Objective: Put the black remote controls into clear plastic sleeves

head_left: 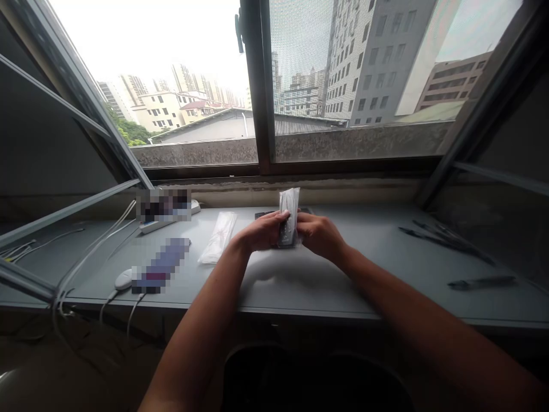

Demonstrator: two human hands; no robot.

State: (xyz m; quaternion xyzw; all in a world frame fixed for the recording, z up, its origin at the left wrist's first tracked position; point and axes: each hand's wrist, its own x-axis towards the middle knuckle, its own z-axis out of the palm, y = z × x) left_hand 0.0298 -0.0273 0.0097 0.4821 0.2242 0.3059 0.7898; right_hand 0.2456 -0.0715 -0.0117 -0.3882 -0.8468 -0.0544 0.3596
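Both hands meet over the middle of the desk, holding a clear plastic bag [290,200] upright. Inside its lower part is a dark, flat object with small light marks, perhaps a remote control; its exact kind is unclear. My left hand [263,230] grips the bag from the left, thumb across its front. On the right edge, my right hand [321,232] has its fingers curled against the plastic. Partly hidden behind the hands lies something dark [259,216] on the desk. Left of my hands rests a flat pile of clear plastic bags [218,237].
Several black pens or similar thin dark items [446,237] lie at the right, with another dark stick [482,282] nearer the front. A power strip [169,220], cables and a white round puck [124,278] are at the left. A window [266,86] rises behind the grey desk [300,286].
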